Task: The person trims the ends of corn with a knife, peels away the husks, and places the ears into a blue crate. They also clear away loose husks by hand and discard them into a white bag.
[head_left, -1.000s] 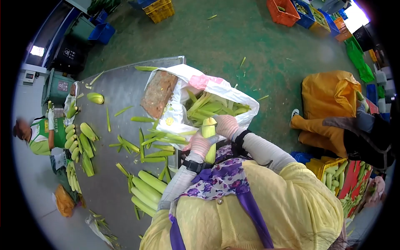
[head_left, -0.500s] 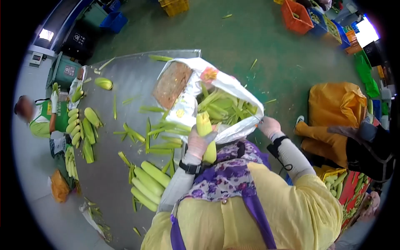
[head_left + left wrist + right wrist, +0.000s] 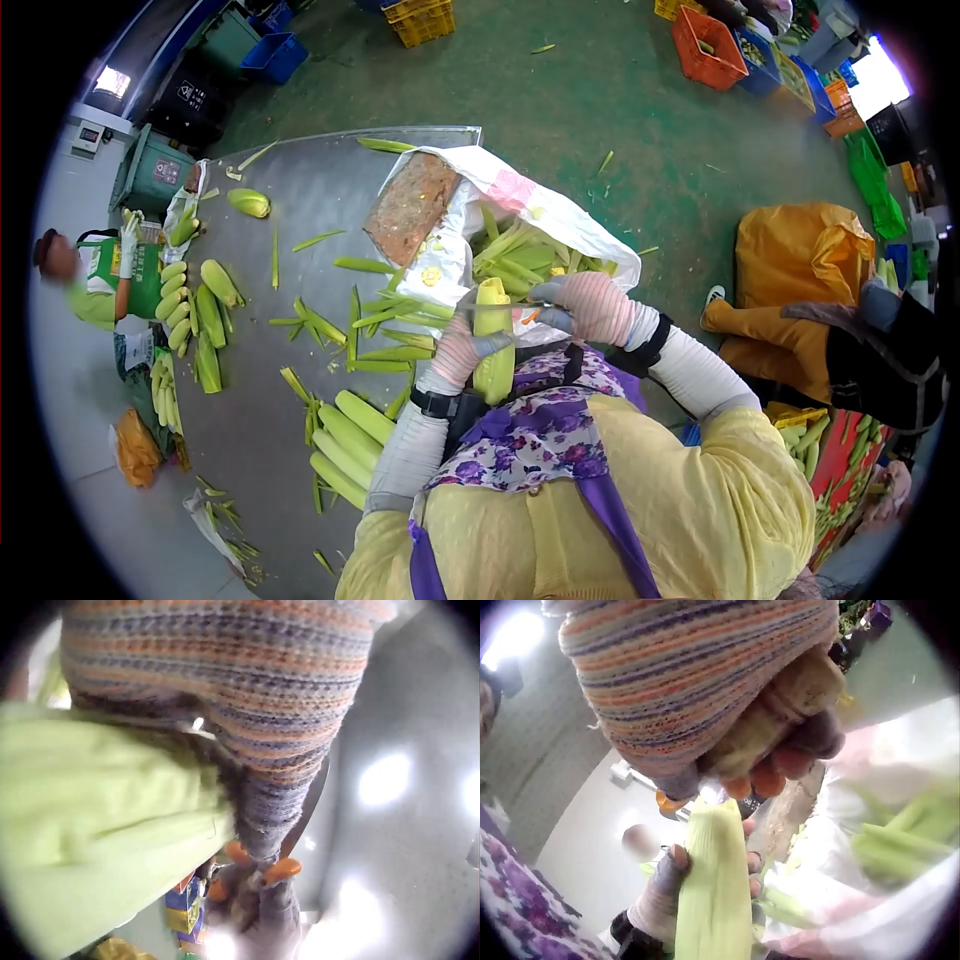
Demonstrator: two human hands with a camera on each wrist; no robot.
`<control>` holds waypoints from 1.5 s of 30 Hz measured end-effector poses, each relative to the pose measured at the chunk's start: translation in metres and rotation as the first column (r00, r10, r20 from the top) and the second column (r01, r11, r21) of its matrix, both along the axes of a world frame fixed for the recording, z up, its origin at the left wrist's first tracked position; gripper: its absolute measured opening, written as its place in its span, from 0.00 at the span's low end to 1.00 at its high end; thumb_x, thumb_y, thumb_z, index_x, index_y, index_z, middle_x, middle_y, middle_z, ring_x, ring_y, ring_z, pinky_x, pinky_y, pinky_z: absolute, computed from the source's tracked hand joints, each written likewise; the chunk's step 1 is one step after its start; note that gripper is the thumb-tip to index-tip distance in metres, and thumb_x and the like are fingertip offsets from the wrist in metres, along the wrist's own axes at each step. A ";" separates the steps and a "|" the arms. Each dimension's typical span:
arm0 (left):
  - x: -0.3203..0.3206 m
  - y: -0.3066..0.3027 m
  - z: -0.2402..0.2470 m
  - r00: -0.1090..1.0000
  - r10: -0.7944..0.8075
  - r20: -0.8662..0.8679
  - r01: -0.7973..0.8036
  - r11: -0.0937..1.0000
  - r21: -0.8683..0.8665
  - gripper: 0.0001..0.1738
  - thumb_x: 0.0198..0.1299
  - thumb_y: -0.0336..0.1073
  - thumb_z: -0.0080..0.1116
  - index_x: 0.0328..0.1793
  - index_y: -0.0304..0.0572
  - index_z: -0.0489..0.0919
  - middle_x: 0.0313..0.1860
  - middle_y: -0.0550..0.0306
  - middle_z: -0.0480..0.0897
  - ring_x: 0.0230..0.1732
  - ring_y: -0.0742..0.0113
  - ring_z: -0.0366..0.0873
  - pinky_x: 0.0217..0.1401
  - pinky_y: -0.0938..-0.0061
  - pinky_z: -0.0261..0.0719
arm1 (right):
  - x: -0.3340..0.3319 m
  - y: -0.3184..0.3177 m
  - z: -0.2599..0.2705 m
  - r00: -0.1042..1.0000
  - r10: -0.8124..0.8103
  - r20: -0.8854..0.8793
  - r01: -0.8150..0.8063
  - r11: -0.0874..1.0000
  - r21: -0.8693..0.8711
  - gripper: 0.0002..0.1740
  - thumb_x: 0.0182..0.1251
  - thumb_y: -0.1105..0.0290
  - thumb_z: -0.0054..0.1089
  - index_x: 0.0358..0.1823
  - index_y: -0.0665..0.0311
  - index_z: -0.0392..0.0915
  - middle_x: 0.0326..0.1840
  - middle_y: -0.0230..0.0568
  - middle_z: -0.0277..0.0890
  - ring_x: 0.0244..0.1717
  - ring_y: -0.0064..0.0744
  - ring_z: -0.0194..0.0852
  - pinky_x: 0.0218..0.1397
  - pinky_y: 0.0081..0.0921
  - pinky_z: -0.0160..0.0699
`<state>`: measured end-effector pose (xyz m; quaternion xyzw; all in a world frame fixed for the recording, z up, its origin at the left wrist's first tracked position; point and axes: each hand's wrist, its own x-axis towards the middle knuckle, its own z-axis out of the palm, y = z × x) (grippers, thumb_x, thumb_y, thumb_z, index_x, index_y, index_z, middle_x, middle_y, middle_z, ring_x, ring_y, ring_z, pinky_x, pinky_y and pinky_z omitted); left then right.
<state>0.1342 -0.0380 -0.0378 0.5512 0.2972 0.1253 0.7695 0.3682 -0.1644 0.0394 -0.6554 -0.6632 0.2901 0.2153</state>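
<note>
My left hand (image 3: 460,350), in a striped knit glove, grips a pale green ear of corn (image 3: 493,345) in its husk, held upright in front of my apron. From the other side my right hand (image 3: 592,305), gloved alike, holds a knife (image 3: 520,306) with a thin blade and some orange at its handle. Its blade crosses the upper part of the ear. In the right wrist view the curled fingers (image 3: 769,780) are right above the ear's cut-looking top. Just beyond the hands, a white sack (image 3: 590,235) gapes around loose green husks (image 3: 525,250).
A brick (image 3: 410,205) weighs the sack's edge on the metal table (image 3: 260,350). Husk strips and several ears of corn (image 3: 350,445) lie at left. Another person (image 3: 105,270) works across the table. A person in orange trousers stands right, near an orange sack (image 3: 800,245).
My right hand went from the ear's top out to the sack's right edge, then came back with the knife across the ear. My left hand kept its grip.
</note>
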 end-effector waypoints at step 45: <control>0.017 -0.015 0.038 0.978 -0.064 -0.197 0.140 0.905 0.401 0.25 0.53 0.37 0.74 0.57 0.37 0.82 0.50 0.53 0.87 0.49 0.63 0.85 0.55 0.70 0.82 | -0.025 0.011 -0.017 0.982 -0.012 0.186 -0.001 0.997 0.071 0.16 0.68 0.55 0.59 0.40 0.62 0.79 0.34 0.49 0.80 0.38 0.54 0.83 0.39 0.45 0.80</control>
